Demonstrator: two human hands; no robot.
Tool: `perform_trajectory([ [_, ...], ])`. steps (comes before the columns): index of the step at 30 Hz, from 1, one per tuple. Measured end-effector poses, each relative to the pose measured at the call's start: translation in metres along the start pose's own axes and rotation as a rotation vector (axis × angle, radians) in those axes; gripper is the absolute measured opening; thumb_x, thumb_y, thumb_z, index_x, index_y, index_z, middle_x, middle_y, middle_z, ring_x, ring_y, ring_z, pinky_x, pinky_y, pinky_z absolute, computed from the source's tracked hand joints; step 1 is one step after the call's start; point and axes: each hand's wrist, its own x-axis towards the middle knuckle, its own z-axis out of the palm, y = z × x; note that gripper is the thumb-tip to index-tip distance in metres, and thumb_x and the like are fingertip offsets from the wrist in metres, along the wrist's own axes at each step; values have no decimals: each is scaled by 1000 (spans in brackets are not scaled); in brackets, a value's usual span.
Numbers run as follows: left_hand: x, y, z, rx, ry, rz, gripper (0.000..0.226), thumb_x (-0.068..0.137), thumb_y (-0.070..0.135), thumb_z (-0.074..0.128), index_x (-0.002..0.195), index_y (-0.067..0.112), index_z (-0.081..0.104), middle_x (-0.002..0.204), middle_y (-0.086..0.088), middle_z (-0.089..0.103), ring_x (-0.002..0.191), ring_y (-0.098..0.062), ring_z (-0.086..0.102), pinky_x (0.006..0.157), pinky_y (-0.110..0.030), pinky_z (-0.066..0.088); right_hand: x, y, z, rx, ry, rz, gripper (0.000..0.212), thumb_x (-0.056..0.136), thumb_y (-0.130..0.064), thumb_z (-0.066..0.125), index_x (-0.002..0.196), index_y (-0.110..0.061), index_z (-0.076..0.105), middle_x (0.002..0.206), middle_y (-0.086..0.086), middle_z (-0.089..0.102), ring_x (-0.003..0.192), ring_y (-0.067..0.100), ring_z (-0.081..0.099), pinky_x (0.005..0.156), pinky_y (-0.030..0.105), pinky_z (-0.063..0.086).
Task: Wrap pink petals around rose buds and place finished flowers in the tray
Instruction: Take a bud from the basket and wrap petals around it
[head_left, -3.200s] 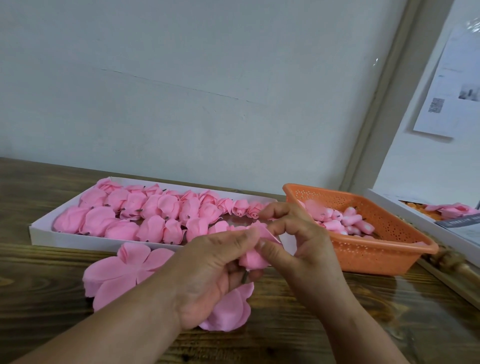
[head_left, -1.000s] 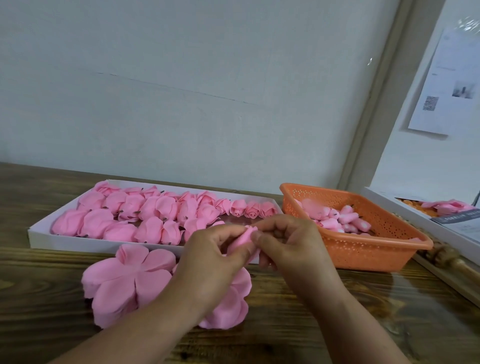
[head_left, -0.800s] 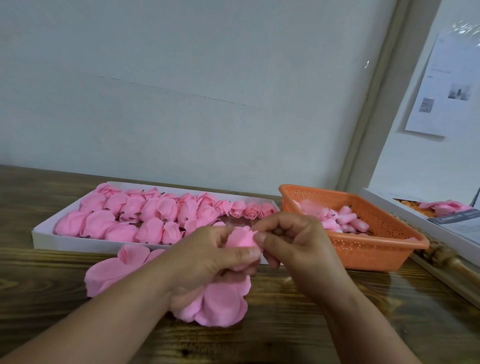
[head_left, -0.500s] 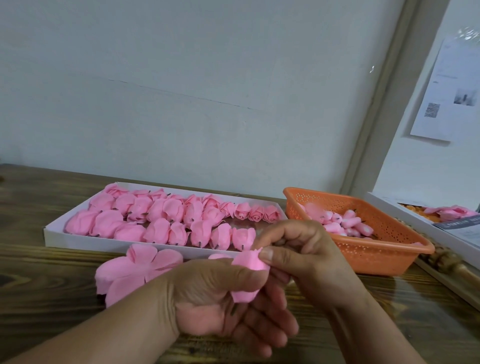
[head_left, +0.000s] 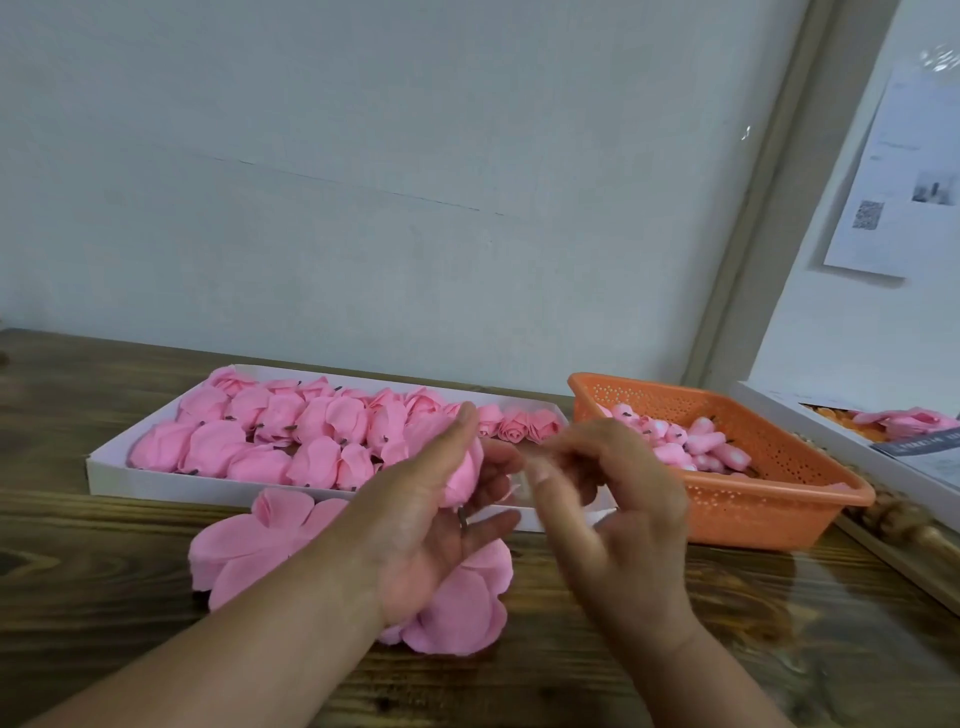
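Glossy dark wood table (head_left: 779, 649); matt perforated orange plastic basket (head_left: 769, 499); matt white card tray (head_left: 156, 478)

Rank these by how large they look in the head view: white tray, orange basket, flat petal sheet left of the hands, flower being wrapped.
1. white tray
2. orange basket
3. flat petal sheet, partly hidden by the arm, so unsure
4. flower being wrapped
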Motion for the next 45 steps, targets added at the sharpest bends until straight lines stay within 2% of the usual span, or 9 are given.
perform_trajectory([
  [4,3,-5,-25,-91,81,-57,46,65,52,67,77,9,73,84,-12,69,94,-23,66,95,-45,51,-12,-8,18,-223,-185,-207,21,72,-17,72,88,-4,67,84,1,66,70,16,63,56,32,52],
  [9,5,-8,-21,-210,43,-116,62,68,51,63,115,10,61,107,-10,51,101,-23,55,85,-32,51,-16,-12,32,-400,-90,-306,4,70,-4,67,74,-2,66,76,10,65,61,26,61,46,35,49],
  [11,6,-9,-18,-232,49,-79,57,64,51,66,104,11,60,112,-5,48,102,-23,54,83,-33,52,-18,-14,35,-385,-64,-266,3,71,-3,67,71,-3,64,73,9,64,58,26,59,45,36,48],
  [16,10,-10,-17,-243,55,-65,28,57,37,74,67,11,77,91,-14,74,74,-22,72,65,-35,61,-18,-19,35,46,-84,311,15,67,-12,71,81,-15,66,87,-9,69,62,10,61,58,35,53],
  [21,19,-10,-23,-93,45,-38,20,61,31,71,53,12,71,87,-8,72,69,-23,65,60,-32,51,-7,-12,24,614,-261,783,18,72,1,73,64,-15,68,54,1,62,50,10,56,49,19,46],
  [28,41,-2,-14,218,-75,-121,50,72,45,66,96,2,72,79,-4,70,56,-18,49,48,-24,37,-2,8,16,995,-269,996,6,67,-11,67,61,-10,69,56,8,60,49,12,54,49,20,44],
  [32,74,9,-2,346,24,-41,44,93,38,55,65,7,70,89,-10,71,86,-30,57,78,-39,50,15,28,-11,465,-59,753,14,74,-2,74,70,-14,70,73,-1,71,64,10,66,57,18,50],
  [37,109,17,0,786,199,46,39,93,37,56,61,19,70,73,1,59,65,-14,49,55,-23,36,21,56,-31,-62,204,667,20,78,-22,71,93,-29,60,85,-15,62,78,-6,57,59,5,40],
  [45,145,-28,4,1526,187,131,28,91,19,49,64,15,54,63,-1,49,59,-15,45,53,-26,32,17,65,-32,-440,189,479,34,79,-15,69,112,-15,59,103,-2,59,93,18,55,71,34,45],
])
